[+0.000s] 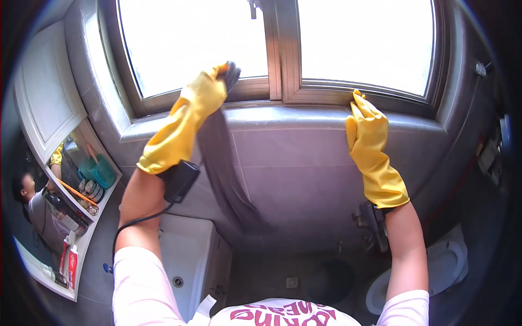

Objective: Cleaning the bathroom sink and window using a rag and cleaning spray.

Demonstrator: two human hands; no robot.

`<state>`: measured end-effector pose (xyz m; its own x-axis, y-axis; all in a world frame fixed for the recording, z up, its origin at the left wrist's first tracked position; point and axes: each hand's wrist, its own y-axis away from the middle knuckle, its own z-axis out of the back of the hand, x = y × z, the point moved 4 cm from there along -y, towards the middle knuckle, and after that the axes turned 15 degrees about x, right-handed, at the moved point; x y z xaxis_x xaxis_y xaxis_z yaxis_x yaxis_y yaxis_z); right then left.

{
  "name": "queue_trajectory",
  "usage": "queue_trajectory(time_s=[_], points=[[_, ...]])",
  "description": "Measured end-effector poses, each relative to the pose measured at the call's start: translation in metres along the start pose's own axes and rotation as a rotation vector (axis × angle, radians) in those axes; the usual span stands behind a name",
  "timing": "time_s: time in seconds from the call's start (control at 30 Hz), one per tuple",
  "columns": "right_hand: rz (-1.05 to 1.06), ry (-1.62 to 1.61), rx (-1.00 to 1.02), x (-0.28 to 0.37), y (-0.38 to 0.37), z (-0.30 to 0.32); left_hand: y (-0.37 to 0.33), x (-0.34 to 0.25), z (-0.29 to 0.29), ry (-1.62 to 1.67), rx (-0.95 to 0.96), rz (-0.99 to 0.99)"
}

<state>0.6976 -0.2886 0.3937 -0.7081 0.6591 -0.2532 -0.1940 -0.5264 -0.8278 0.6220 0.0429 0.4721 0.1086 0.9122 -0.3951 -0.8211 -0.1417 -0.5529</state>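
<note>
My left hand (203, 93), in a yellow rubber glove, is closed around a dark grey cloth (222, 163). A bunched end of the cloth sticks out above the fingers, in front of the left window pane (190, 43). Its long tail hangs down the tiled wall, blurred toward the bottom. My right hand (368, 120), gloved in yellow too, has its fingers stretched upward, with the tips at the lower rail of the brown window frame (326, 95). The hand lies over the edge of the sill (304, 115) and holds nothing that I can see.
Below on the left is a white washbasin (187, 255). A mirrored cabinet (49, 103) with shelves of toiletries stands at the far left. A white toilet (448, 261) sits at the lower right, and a floor drain (292, 282) lies between. Black devices are strapped to both wrists.
</note>
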Motion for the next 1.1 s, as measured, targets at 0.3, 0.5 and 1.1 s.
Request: queue_trajectory(time_s=[0.3, 0.5, 1.1], points=[[-0.009, -0.002, 0.014, 0.003, -0.004, -0.006, -0.016, -0.049, -0.06, -0.106, -0.015, -0.362], [-0.029, -0.023, 0.009, -0.002, -0.002, -0.004, -0.007, -0.049, -0.071, -0.049, 0.267, -0.214], [0.033, -0.052, -0.03, 0.004, -0.004, 0.004, -0.047, -0.037, -0.062, -0.437, -0.273, -0.773]])
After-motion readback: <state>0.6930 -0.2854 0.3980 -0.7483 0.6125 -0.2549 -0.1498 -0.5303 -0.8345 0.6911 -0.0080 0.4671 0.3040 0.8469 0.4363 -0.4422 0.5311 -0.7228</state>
